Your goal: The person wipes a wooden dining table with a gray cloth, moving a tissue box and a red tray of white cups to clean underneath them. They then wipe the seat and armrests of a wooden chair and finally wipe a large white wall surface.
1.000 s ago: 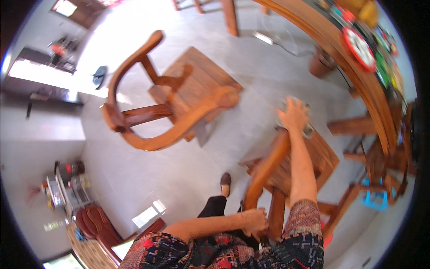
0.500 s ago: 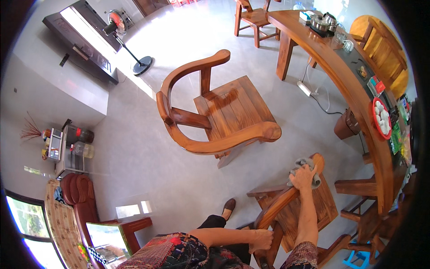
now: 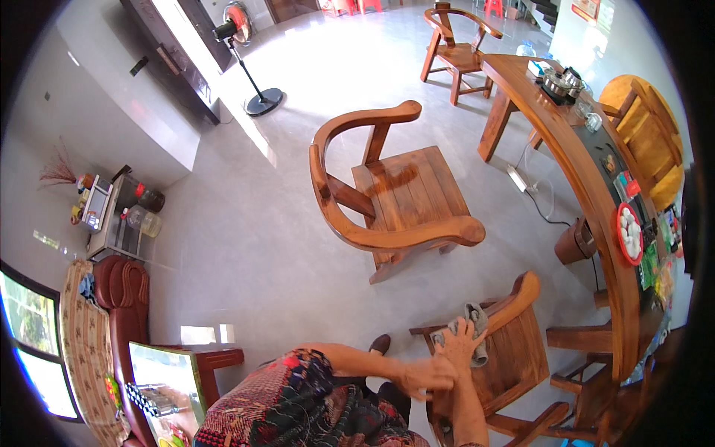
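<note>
At the lower right stands a wooden armchair (image 3: 514, 350) with a curved rail and a slatted seat. My right hand (image 3: 460, 346) presses a grey cloth (image 3: 478, 320) against its rail, fingers over the cloth. Close by, my left hand (image 3: 428, 376) is in front of my right wrist; its fingers are smeared, and whether it touches the wrist or the chair I cannot tell. My forearms hide part of the rail.
A second wooden armchair (image 3: 410, 186) stands ahead. Along the right runs a curved wooden table (image 3: 551, 115) with a red bowl (image 3: 630, 234) of white items. Under it are a brown bin (image 3: 575, 242) and a power strip (image 3: 516, 177). A standing fan (image 3: 242, 63) is far left.
My right hand and the cloth have slid left and nearer along the chair's rail. My left hand has lifted from the rail's near end toward my right wrist. The view has shifted.
</note>
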The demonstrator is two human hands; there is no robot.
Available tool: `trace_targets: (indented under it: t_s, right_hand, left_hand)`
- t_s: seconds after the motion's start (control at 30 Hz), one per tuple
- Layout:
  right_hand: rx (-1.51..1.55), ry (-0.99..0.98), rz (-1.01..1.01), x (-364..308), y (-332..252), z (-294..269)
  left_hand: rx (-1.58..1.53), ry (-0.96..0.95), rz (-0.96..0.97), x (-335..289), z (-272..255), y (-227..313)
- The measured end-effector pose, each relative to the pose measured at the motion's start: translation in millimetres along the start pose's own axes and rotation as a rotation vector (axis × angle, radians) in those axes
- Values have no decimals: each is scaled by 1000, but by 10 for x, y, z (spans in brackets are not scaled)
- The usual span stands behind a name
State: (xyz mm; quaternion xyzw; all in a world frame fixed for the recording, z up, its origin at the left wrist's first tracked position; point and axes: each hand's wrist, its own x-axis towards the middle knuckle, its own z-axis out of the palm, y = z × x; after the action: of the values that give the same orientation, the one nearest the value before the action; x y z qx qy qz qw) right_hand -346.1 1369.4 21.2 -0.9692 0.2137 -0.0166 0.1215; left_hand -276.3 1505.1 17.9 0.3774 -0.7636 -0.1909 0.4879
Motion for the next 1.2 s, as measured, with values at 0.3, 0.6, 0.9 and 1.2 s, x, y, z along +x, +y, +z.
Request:
trace_targets:
  t_s: [0.3,0.6,0.9,1.2]
  right_hand:
    - [-254,121,236,-888,-556,199]
    - [-47,28,269,-1806,-549,-51]
    - [447,-12,764,-2260,167,-1144]
    - [-94,118,1362,-4049,461,-210]
  left_hand:
    - [385,172,-556,201,-227,-142]
    - [165,-9,-887,300,387,-69]
    - [256,-6,-734,399,558,73]
    - [418,104,-894,392,882,70]
